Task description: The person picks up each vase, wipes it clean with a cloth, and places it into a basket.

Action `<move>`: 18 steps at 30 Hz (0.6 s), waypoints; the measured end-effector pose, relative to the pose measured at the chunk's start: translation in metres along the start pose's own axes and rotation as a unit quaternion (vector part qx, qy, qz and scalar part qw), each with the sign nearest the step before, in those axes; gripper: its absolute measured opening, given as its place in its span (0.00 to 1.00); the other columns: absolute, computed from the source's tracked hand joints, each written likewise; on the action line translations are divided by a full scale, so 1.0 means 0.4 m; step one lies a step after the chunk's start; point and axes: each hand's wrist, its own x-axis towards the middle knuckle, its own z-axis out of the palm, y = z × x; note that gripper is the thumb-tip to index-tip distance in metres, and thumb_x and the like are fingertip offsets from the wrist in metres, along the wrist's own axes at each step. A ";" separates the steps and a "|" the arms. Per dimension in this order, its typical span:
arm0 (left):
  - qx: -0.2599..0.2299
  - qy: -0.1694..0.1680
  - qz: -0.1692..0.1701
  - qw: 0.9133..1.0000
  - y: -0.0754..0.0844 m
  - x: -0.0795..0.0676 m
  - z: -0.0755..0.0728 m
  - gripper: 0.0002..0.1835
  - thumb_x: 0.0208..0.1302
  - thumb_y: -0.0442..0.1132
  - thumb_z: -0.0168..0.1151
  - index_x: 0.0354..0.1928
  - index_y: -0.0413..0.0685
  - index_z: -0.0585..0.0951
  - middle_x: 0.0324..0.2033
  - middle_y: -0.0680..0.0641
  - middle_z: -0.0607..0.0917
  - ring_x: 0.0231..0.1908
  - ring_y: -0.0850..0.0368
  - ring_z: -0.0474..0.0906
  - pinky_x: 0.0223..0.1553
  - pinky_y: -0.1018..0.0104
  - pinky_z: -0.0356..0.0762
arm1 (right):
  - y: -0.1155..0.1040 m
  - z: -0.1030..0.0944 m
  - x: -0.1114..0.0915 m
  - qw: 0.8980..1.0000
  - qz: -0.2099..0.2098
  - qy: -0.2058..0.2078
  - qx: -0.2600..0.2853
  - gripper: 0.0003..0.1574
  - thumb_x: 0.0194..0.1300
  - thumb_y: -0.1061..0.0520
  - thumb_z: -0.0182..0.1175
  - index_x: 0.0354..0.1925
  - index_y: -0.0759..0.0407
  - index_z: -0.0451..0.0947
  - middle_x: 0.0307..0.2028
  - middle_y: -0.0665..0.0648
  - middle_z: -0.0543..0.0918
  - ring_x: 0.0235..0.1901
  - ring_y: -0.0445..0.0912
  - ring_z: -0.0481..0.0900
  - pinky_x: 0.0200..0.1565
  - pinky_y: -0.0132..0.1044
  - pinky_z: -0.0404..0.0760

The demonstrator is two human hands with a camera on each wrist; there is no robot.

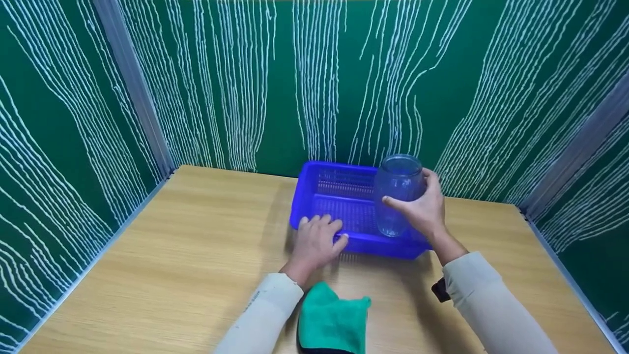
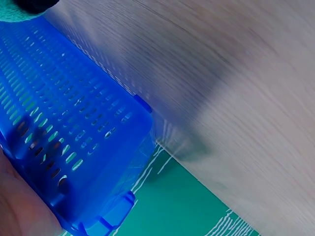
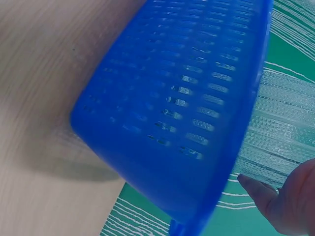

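A clear glass jar (image 1: 400, 189) stands nearly upright in the head view, at the right part of a blue plastic basket (image 1: 363, 244). My right hand (image 1: 425, 204) grips its side, thumb on the front and fingers round the far right. Ribbed, dimpled glass shows beyond the basket rim in the right wrist view, beside a fingertip (image 3: 251, 184). My left hand (image 1: 317, 241) holds the basket's near rim toward its left corner, fingers reaching over into it. In the left wrist view, dark finger shapes show through the slots of the basket wall (image 2: 98, 167).
A green cloth item (image 1: 334, 319) with a dark edge lies on the wooden table (image 1: 206, 236) between my forearms. Green panels (image 1: 280, 98) with white wavy lines close off the back and both sides. The basket sits near the back edge.
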 end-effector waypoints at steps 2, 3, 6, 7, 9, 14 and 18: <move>0.001 0.000 0.001 1.000 0.001 0.000 0.001 0.25 0.59 0.63 0.34 0.49 0.64 0.73 0.42 0.56 0.77 0.41 0.57 0.70 0.39 0.57 0.63 | 0.008 0.003 -0.002 1.000 0.002 0.000 0.001 0.64 0.29 0.33 0.70 0.61 0.45 0.49 0.55 0.52 0.65 0.53 0.50 0.67 0.49 0.55 0.69; 0.001 0.002 0.002 1.000 0.001 0.000 0.002 0.25 0.59 0.63 0.34 0.48 0.64 0.73 0.41 0.56 0.77 0.40 0.57 0.70 0.39 0.57 0.63 | 0.011 0.004 -0.002 1.000 0.003 0.000 0.001 0.64 0.29 0.34 0.70 0.61 0.44 0.49 0.55 0.52 0.65 0.53 0.50 0.67 0.49 0.55 0.69; 0.003 0.014 0.007 1.000 0.001 -0.001 0.003 0.24 0.58 0.63 0.35 0.47 0.64 0.74 0.40 0.56 0.78 0.39 0.57 0.70 0.37 0.58 0.63 | 0.017 0.009 -0.002 1.000 0.005 0.001 0.000 0.64 0.29 0.34 0.70 0.61 0.43 0.49 0.56 0.52 0.65 0.54 0.50 0.66 0.50 0.55 0.68; 0.004 0.021 0.009 1.000 0.001 -0.001 0.003 0.23 0.58 0.62 0.36 0.46 0.64 0.75 0.38 0.56 0.78 0.38 0.57 0.70 0.36 0.58 0.62 | 0.019 0.011 -0.002 1.000 0.008 -0.001 -0.002 0.64 0.29 0.33 0.70 0.61 0.43 0.48 0.56 0.52 0.64 0.54 0.50 0.66 0.50 0.56 0.68; 0.005 0.033 0.011 0.999 0.000 -0.002 0.004 0.22 0.58 0.61 0.37 0.44 0.63 0.75 0.36 0.56 0.78 0.36 0.56 0.71 0.35 0.58 0.62 | 0.020 0.016 -0.001 1.000 0.014 -0.004 -0.008 0.65 0.29 0.33 0.69 0.62 0.42 0.47 0.57 0.52 0.64 0.55 0.51 0.66 0.50 0.56 0.67; 0.003 0.047 0.010 0.999 -0.003 -0.004 0.006 0.21 0.57 0.61 0.38 0.43 0.63 0.76 0.36 0.55 0.78 0.36 0.56 0.71 0.36 0.57 0.63 | 0.024 0.028 0.002 0.999 0.030 -0.010 -0.023 0.67 0.27 0.30 0.68 0.63 0.41 0.46 0.59 0.52 0.62 0.56 0.51 0.64 0.51 0.57 0.66; -0.002 0.038 0.006 0.999 -0.003 -0.005 0.007 0.23 0.58 0.61 0.37 0.45 0.63 0.75 0.39 0.55 0.78 0.39 0.56 0.71 0.40 0.55 0.63 | 0.029 0.034 0.004 0.999 0.031 -0.010 -0.029 0.67 0.27 0.29 0.68 0.63 0.40 0.46 0.59 0.52 0.62 0.56 0.51 0.64 0.51 0.58 0.66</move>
